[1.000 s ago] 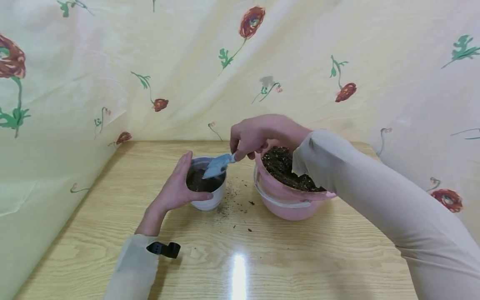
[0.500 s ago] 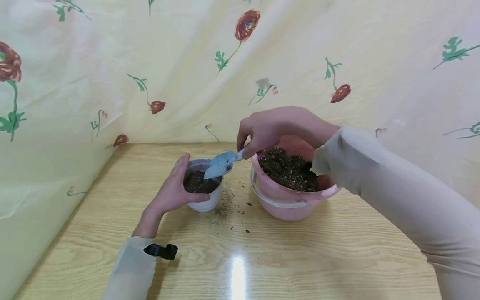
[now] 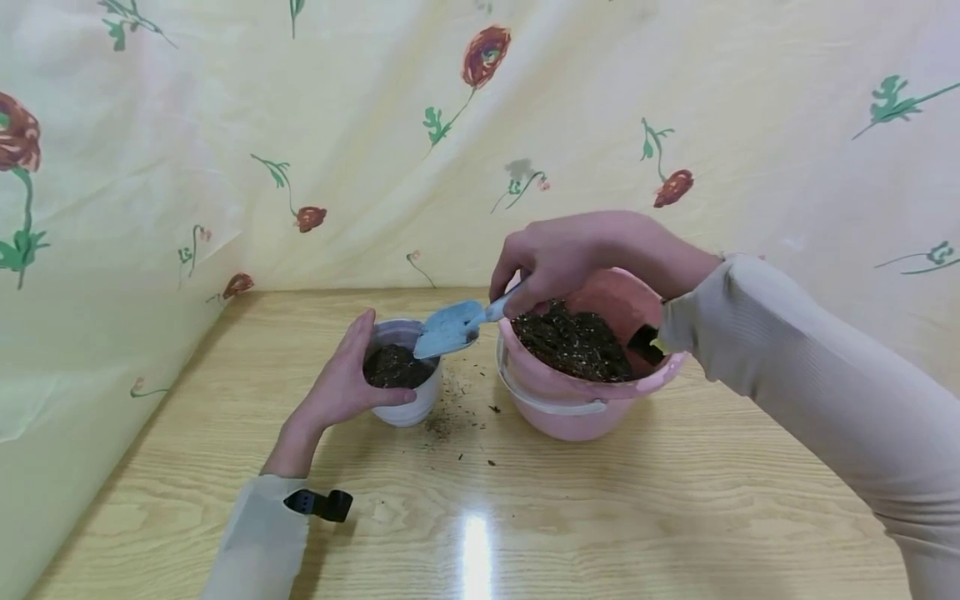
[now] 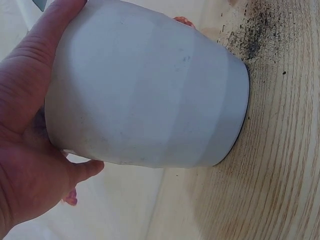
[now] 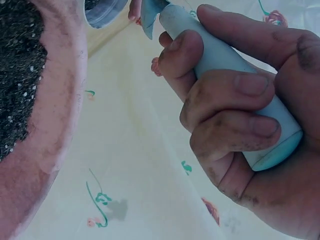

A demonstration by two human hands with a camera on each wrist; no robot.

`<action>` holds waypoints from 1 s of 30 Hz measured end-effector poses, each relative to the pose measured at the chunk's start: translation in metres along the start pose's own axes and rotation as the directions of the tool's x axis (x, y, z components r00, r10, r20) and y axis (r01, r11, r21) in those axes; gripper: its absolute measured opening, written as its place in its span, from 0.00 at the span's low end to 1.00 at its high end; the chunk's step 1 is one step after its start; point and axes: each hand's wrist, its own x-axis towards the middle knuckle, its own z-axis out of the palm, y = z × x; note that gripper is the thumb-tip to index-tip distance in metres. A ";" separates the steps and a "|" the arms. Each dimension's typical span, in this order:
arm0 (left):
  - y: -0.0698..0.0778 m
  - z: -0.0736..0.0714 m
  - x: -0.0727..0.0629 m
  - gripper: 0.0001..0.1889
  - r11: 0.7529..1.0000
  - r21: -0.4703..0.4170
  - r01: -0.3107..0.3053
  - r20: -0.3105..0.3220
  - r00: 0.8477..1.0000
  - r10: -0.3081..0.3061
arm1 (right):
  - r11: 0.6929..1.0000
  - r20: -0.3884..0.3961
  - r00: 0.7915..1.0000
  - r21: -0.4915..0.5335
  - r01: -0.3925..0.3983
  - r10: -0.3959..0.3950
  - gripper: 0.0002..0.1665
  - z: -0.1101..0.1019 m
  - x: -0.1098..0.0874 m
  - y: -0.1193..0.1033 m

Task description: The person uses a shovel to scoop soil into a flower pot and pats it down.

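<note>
A white flowerpot (image 3: 415,410) with dark soil (image 3: 392,367) in it stands upright on the wooden table. My left hand (image 3: 347,385) grips its left side, thumb across the front and fingers at the back; the left wrist view shows the pot's wall (image 4: 145,90) close up. In my right hand (image 3: 558,257) is a light blue trowel (image 3: 452,327), its handle (image 5: 222,67) wrapped by curled fingers. The blade tip overlaps the pot's right rim, with little or no soil visible on it. Under the right hand stands a pink bucket (image 3: 558,422) partly filled with soil (image 3: 573,342).
Soil crumbs (image 3: 444,421) are scattered on the table (image 3: 450,517) between pot and bucket. The bucket's pale handle (image 3: 543,405) hangs down its front. A flowered cloth (image 3: 360,125) covers the back and sides. A black wrist strap (image 3: 321,505) sits on the left sleeve.
My right hand has drawn the trowel rightward, from over the pot's soil to its right rim. More of the bucket's inside shows. The left hand keeps its hold on the pot.
</note>
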 end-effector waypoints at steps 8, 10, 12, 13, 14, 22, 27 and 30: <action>-0.001 0.000 -0.002 0.71 1.000 -0.003 0.006 0.007 1.000 -0.006 | 0.992 -0.032 0.999 0.124 -0.004 0.008 0.13 0.010 -0.009 0.012; -0.002 0.000 -0.002 0.71 1.000 -0.007 0.011 0.008 1.000 -0.011 | 0.991 -0.043 0.999 0.130 0.010 -0.005 0.13 0.012 -0.011 0.014; -0.002 -0.001 -0.002 0.71 1.000 -0.010 0.015 0.008 1.000 -0.015 | 0.991 -0.051 0.999 0.130 0.023 -0.016 0.13 0.013 -0.012 0.016; -0.002 -0.001 -0.002 0.71 1.000 -0.009 0.017 0.008 1.000 -0.017 | 0.992 -0.055 0.998 0.125 0.031 -0.024 0.13 0.014 -0.013 0.017; -0.002 -0.001 -0.002 0.71 1.000 -0.009 0.019 0.008 1.000 -0.019 | 0.993 -0.062 0.998 0.113 0.040 -0.034 0.13 0.014 -0.013 0.018; 0.001 -0.004 -0.002 0.71 1.000 0.029 0.002 -0.010 1.000 -0.002 | 0.993 -0.128 0.987 0.054 0.108 -0.100 0.12 0.021 -0.021 0.028; 0.010 -0.005 -0.001 0.72 0.994 0.102 -0.047 -0.035 0.998 0.050 | 0.990 -0.223 0.968 0.047 0.132 -0.118 0.15 0.028 -0.030 0.037; 0.018 -0.005 -0.001 0.73 0.989 0.134 -0.068 -0.047 0.996 0.075 | 0.989 -0.268 0.953 0.009 0.150 -0.142 0.16 0.032 -0.034 0.040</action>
